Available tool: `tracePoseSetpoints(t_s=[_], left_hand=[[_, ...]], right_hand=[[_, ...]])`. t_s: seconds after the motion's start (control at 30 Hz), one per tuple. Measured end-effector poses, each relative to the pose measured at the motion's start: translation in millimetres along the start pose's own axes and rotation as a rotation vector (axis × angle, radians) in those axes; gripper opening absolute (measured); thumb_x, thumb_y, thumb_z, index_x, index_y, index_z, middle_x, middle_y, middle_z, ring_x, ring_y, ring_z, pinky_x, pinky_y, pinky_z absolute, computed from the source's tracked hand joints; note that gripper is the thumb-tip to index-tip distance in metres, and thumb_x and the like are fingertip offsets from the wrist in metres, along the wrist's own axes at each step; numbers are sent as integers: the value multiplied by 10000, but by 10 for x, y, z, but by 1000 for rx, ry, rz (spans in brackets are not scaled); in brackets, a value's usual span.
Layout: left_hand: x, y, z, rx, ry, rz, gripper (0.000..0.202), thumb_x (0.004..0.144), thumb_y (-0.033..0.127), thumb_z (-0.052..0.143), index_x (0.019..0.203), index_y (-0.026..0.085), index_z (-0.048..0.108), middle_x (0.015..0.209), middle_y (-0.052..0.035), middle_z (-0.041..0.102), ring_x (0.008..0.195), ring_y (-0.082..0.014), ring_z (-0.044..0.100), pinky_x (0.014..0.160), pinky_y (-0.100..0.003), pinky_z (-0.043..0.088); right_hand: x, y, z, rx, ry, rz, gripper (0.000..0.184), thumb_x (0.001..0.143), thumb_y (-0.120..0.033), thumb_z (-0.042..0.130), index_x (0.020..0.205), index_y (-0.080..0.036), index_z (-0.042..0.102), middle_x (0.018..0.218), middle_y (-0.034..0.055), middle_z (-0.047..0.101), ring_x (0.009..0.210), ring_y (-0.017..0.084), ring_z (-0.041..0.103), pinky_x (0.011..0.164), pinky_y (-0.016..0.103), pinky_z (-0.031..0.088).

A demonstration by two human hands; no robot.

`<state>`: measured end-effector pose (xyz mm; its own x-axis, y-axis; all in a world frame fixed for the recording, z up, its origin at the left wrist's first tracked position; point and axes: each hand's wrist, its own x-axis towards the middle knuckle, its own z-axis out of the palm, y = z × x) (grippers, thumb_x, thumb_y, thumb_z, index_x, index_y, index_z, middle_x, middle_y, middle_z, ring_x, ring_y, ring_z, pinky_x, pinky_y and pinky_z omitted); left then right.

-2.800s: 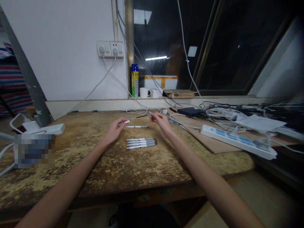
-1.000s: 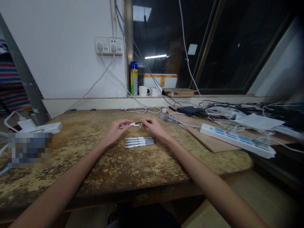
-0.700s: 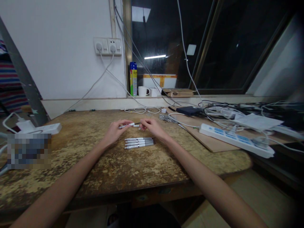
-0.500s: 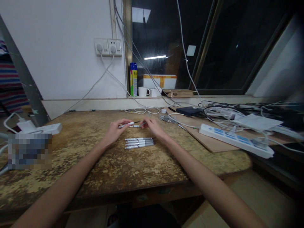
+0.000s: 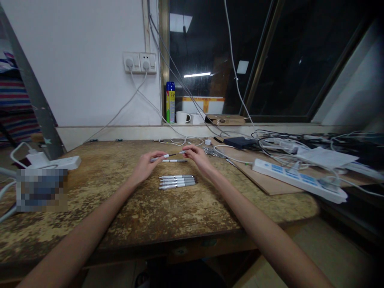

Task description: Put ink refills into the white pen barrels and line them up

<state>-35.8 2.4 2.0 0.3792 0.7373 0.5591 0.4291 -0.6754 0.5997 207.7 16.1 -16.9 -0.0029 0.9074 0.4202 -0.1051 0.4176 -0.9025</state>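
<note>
White pen barrel (image 5: 165, 156), dark refill (image 5: 173, 155) at its mouth

We noted the left hand (image 5: 150, 160) pinching the barrel above the worn table (image 5: 144, 216), the right hand (image 5: 198, 156) pinching a pale end piece (image 5: 182, 152). Insertion or removal, we couldn't tell; either seemed to call for straight alignment. A mug (image 5: 181, 117) stood behind, contents hidden.

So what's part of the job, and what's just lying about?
Likely part of the job:
White pen piece in the left hand
Small pale piece in the right hand
Dark rod between them
Lone pen
Row of pens

Just lying about:
Mug
Spray can
Blue-and-white power strip
</note>
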Motion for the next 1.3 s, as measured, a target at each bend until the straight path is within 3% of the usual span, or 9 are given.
tracePoseSetpoints(t_s=[0.23, 0.47, 0.6, 0.73, 0.93, 1.07, 1.2, 1.3], left_hand=[[-6, -6, 43, -4, -64, 11, 329, 957, 450, 570, 1127, 238, 755, 1162, -53, 757, 1096, -252, 679, 1027, -384, 473], [-1, 18, 51, -17, -67, 19, 332, 957, 461, 567, 1124, 244, 755, 1145, -44, 762, 1071, -244, 687, 996, -367, 484], [-7, 37, 44, -22, -83, 26, 335, 926, 461, 614, 1133, 238, 752, 1159, -53, 757, 1070, -250, 688, 955, -360, 505], [-20, 53, 53, 16, -86, 47, 317, 909, 437, 631, 1132, 247, 755, 1159, -55, 756, 1056, -253, 686, 953, -375, 503], [-20, 60, 48, 25, -73, 32, 328, 905, 445, 626, 1122, 233, 751, 1152, -61, 756, 1043, -252, 685, 936, -369, 508], [-18, 50, 50, 43, -65, 58, 311, 896, 431, 642, 1117, 242, 752, 1140, -52, 756, 1042, -252, 679, 959, -378, 491], [-17, 44, 51, 25, -52, 51, 316, 893, 437, 646, 1113, 234, 749, 1133, -56, 756, 1034, -248, 684, 951, -373, 497], [-18, 55, 48, 15, -45, 45, 314, 884, 431, 655, 1105, 229, 749, 1136, -54, 756, 1041, -245, 685, 956, -367, 499]], right_hand=[[-105, -113, 138, -152, -96, -49, 207, 742, -327, 718, 890, -183, 719, 909, 36, 709, 855, 178, 645, 859, 326, 499], [-141, -166, 169, -151, -163, -29, 234, 765, -344, 730, 935, -183, 731, 939, 51, 745, 882, 188, 684, 893, 346, 508], [-141, -123, 169, -153, -166, -31, 302, 782, -430, 736, 948, -181, 699, 790, 30, 715, 688, 161, 649, 722, 308, 524], [-149, -79, 165, -211, -182, 4, 360, 877, -532, 607, 977, -188, 644, 601, -17, 626, 490, 127, 530, 518, 255, 423], [-140, -87, 138, -243, -187, -68, 276, 856, -352, 588, 1087, -204, 619, 691, -29, 627, 589, 131, 547, 571, 244, 414], [-138, -96, 128, -312, -217, -43, 287, 915, -420, 510, 977, -184, 661, 550, -51, 500, 513, 128, 440, 528, 249, 330], [-141, -105, 126, -331, -206, -87, 232, 872, -330, 559, 1015, -188, 673, 674, -30, 556, 606, 128, 483, 579, 245, 348], [-148, -121, 129, -310, -243, -42, 249, 880, -343, 547, 1036, -189, 664, 622, -45, 522, 561, 128, 453, 561, 248, 330]])
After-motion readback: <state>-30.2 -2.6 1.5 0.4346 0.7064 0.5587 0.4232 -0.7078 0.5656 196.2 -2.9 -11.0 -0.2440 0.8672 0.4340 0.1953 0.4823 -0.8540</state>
